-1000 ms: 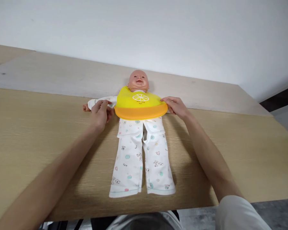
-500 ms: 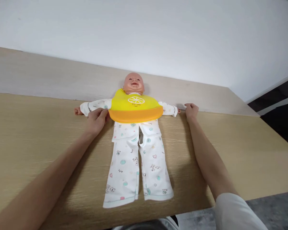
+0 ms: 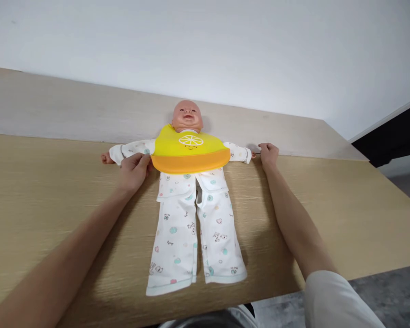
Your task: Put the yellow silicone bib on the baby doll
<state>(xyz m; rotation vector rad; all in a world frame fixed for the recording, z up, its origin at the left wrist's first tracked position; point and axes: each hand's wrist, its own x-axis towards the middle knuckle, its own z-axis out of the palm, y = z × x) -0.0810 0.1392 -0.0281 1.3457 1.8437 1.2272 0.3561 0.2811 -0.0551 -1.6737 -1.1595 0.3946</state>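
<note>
**Doll position.** The doll (image 3: 187, 116) lies on its back on the table (image 3: 44, 218), head toward the far side and feet toward the person. Its head rests on a pale panel (image 3: 89, 107) that runs along the far side of the wooden top. The arms extend sideways.

**Garments.** The doll wears white printed pajamas (image 3: 187, 228). A yellow-and-orange bib (image 3: 190, 152) lies flat over the chest, with an orange lower lip and a citrus-slice motif.

**Left hand.** The left hand (image 3: 134, 172) is partly closed, with its fingers (image 3: 144, 157) at the bib's lower-left edge, over the doll's sleeve. It covers part of that sleeve. Whether it grasps the bib or the sleeve cannot be determined.

**Right hand.** The right hand (image 3: 268, 154) is curled and rests at the far edge of the wooden top, just beside the doll's other hand (image 3: 253, 155). No held item is visible.

**Surroundings.** A white wall (image 3: 205, 45) rises behind the panel. A dark gap (image 3: 386, 130) shows at the far right. A pale sleeve (image 3: 338, 300) covers the person's upper right arm. Nothing stands between the hands and the doll.
</note>
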